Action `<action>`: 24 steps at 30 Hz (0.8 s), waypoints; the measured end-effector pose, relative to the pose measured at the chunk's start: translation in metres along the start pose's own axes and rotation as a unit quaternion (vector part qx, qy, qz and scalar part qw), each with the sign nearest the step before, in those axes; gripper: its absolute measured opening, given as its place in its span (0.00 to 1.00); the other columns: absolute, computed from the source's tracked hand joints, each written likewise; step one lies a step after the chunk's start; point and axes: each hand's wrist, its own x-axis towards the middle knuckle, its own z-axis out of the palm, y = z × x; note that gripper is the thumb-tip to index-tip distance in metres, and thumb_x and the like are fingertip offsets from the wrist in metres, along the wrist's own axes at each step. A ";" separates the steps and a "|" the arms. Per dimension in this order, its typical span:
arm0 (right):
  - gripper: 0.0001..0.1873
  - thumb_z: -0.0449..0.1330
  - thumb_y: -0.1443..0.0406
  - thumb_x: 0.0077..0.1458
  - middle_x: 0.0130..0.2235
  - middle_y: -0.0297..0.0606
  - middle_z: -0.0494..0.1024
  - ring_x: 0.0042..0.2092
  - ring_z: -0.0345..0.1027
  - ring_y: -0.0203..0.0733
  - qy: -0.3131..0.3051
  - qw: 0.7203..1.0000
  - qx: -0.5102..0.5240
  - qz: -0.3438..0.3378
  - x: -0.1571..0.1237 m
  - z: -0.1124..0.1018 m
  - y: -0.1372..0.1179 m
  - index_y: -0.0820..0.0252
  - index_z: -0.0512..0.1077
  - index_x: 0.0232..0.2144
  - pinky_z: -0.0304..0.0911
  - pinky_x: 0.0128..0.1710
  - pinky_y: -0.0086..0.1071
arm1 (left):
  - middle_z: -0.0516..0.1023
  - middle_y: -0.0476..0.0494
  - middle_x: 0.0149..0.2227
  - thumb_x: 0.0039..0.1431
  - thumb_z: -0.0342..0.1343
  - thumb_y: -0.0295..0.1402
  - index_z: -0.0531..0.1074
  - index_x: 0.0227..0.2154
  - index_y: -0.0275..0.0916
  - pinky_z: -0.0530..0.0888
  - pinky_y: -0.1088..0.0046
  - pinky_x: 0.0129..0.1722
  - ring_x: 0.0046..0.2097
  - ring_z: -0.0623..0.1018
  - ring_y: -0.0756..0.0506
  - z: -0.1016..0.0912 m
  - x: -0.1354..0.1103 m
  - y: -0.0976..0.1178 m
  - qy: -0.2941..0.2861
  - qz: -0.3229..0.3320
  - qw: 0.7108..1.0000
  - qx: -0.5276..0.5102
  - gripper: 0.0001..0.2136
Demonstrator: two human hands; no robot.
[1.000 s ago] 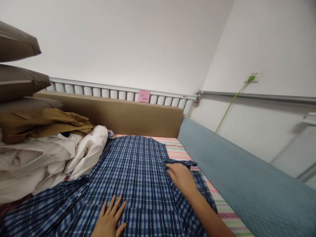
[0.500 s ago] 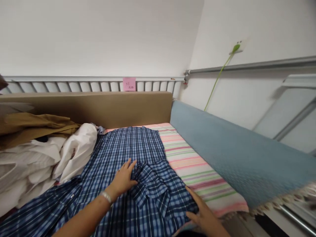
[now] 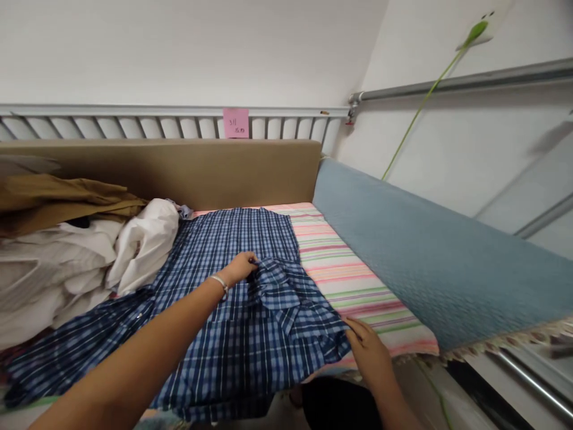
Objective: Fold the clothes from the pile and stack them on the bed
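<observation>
A blue plaid shirt [image 3: 233, 310] lies spread on the bed, over a striped sheet [image 3: 353, 280]. My left hand [image 3: 242, 267] reaches across it and pinches the folded-in sleeve near the shirt's middle; a silver bracelet circles that wrist. My right hand [image 3: 369, 352] rests on the shirt's near right edge, fingers gripping the cloth at the bed's front corner.
A heap of white and brown clothes [image 3: 76, 239] fills the left side. A tan headboard cushion [image 3: 179, 170] and a white rail with a pink note [image 3: 236, 122] stand behind. A blue padded bolster [image 3: 430, 251] runs along the right wall, with a green cable [image 3: 425, 98] above.
My left hand has moved forward from lying flat to pinching the folded sleeve. My right hand left the sleeve and came down to the shirt's near right edge. The view tilted downward.
</observation>
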 end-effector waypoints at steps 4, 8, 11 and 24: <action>0.17 0.48 0.60 0.54 0.38 0.40 0.77 0.41 0.70 0.43 -0.005 0.998 -0.032 -0.058 0.001 -0.018 -0.058 0.58 0.75 0.35 0.64 0.43 0.36 | 0.69 0.54 0.21 0.50 0.53 0.28 0.68 0.28 0.37 0.66 0.78 0.24 0.23 0.69 0.53 -0.043 0.005 0.025 0.037 0.016 0.995 -0.089 0.02; 0.15 0.48 0.62 0.58 0.29 0.36 0.75 0.33 0.68 0.40 -0.021 0.985 -0.112 -0.132 -0.013 -0.021 -0.136 0.56 0.72 0.26 0.59 0.33 0.32 | 0.68 0.54 0.22 0.42 0.58 0.33 0.68 0.25 0.37 0.66 0.77 0.27 0.26 0.68 0.52 -0.098 -0.007 0.030 0.067 0.056 0.988 -0.126 0.07; 0.13 0.50 0.66 0.57 0.30 0.36 0.75 0.33 0.68 0.41 -0.044 0.974 -0.144 -0.171 -0.034 0.009 -0.176 0.55 0.72 0.26 0.56 0.33 0.33 | 0.72 0.52 0.24 0.38 0.59 0.37 0.71 0.25 0.38 0.68 0.74 0.33 0.30 0.70 0.49 -0.141 -0.029 -0.009 0.085 0.071 0.989 -0.102 0.10; 0.11 0.50 0.70 0.53 0.34 0.42 0.78 0.36 0.72 0.44 -0.229 0.943 -0.158 -0.184 -0.065 0.094 -0.214 0.60 0.74 0.31 0.61 0.35 0.33 | 0.78 0.50 0.26 0.38 0.57 0.35 0.75 0.27 0.39 0.71 0.70 0.41 0.36 0.76 0.43 -0.140 -0.078 -0.172 0.167 -0.095 0.981 -0.005 0.10</action>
